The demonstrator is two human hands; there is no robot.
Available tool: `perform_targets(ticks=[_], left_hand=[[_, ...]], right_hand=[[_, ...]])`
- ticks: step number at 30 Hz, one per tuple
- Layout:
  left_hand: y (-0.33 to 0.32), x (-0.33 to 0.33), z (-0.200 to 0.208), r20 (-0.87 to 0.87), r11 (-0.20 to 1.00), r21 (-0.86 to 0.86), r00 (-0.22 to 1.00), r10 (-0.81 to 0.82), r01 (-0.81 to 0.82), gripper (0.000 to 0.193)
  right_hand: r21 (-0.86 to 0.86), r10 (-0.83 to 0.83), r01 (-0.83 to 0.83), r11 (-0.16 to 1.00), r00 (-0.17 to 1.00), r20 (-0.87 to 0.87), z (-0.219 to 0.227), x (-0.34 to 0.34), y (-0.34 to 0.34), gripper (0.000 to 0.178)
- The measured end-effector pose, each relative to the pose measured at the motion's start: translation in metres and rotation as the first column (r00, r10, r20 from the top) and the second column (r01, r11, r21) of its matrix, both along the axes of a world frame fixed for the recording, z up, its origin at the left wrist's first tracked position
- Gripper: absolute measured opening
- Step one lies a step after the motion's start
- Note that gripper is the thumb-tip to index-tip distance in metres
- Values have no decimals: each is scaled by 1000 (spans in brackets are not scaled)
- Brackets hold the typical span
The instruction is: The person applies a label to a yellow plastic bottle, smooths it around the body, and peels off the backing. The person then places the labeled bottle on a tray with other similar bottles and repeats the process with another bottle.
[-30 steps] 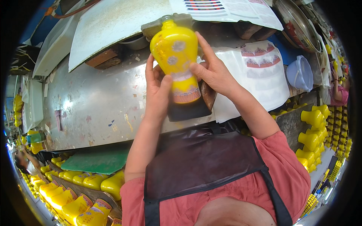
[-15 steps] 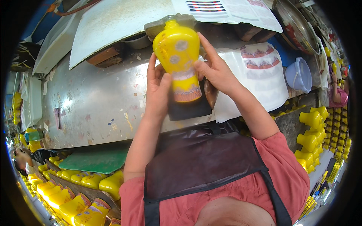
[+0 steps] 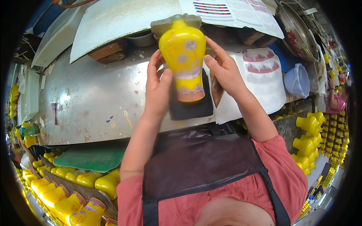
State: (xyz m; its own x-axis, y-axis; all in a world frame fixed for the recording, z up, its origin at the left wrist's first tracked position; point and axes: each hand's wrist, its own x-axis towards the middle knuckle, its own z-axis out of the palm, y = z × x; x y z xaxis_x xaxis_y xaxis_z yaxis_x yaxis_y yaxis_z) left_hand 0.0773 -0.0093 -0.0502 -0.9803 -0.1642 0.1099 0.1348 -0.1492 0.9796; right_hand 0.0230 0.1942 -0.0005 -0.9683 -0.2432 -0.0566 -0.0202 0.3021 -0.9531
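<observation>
Yellow vase (image 3: 181,51), my left grip (image 3: 157,86) and right grip (image 3: 227,72) spread loosely around it.
Unpinched, it could roll off the dark pad (image 3: 191,112) if nudged.

Workshop — stained metal worktable (image 3: 94,98), printed sheets (image 3: 269,88), identical yellow vases (image 3: 69,205) in long rows.

The underside of the yellow vase (image 3: 183,45) is hidden; its pattern (image 3: 190,45) is blurred (finer detail cannot be made out). The grey bowl (image 3: 143,40) is partly covered by the white board (image 3: 113,28), and the printed sheet (image 3: 237,15) is cut off above.
</observation>
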Motion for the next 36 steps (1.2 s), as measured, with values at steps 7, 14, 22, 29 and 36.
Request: perform_targets(ticks=[7, 14, 22, 29, 36], left_hand=[[4, -15, 4, -313, 812, -548, 950, 22, -200, 77], [5, -16, 0, -289, 837, -519, 957, 20, -175, 77], [5, -17, -2, -285, 836, -521, 958, 18, -171, 79], [8, -15, -1, -190, 874, -470, 981, 32, -120, 92], [14, -16, -1, -217, 899, -408, 973, 72, -158, 95]], right_hand=[[318, 25, 42, 947, 978, -206, 4, 7, -9, 95], [108, 117, -114, 988, 993, -19, 2, -1, 3, 93], [74, 92, -87, 993, 994, -60, -8, -1, 9, 81], [-443, -151, 317, 839, 916, 371, 17, -32, 24, 42], [318, 316, -119, 940, 649, -691, 42, -12, -8, 33]])
